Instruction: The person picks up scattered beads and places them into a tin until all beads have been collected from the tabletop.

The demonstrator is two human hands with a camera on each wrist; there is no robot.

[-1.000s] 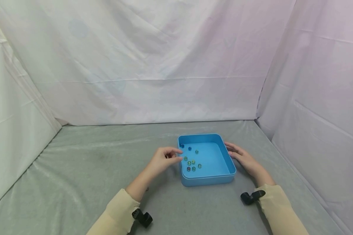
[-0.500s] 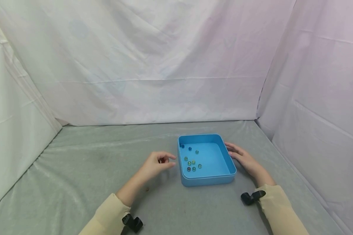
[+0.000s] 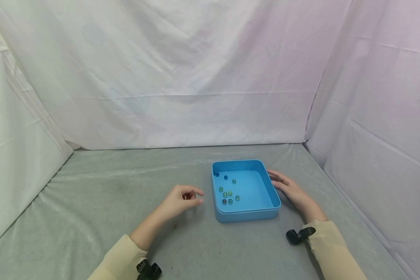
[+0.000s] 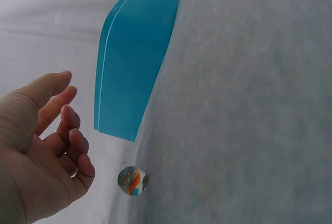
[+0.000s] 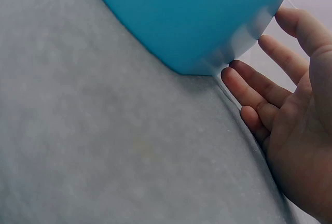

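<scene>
A blue square box (image 3: 246,216) stands on the grey cloth, with several glass marbles (image 3: 230,193) lying mostly in its left half. My left hand (image 3: 180,200) hovers left of the box, apart from it, its fingers loosely bent and thumb away from them. Nothing shows between those fingers in the left wrist view. One loose marble (image 4: 133,181), clear with an orange swirl, lies on the cloth near that hand; the head view shows a small marble (image 3: 175,225) beside the left forearm. Fingertips of my right hand (image 5: 290,89) touch the box's right outer wall.
Grey cloth (image 3: 108,186) covers the table. White curtains (image 3: 182,77) hang behind it and along both sides. Each sleeve carries a black wrist camera (image 3: 295,236).
My left hand has drawn back from the box's left rim, moving left and toward me. Right hand, box and the marbles inside stay where they were.
</scene>
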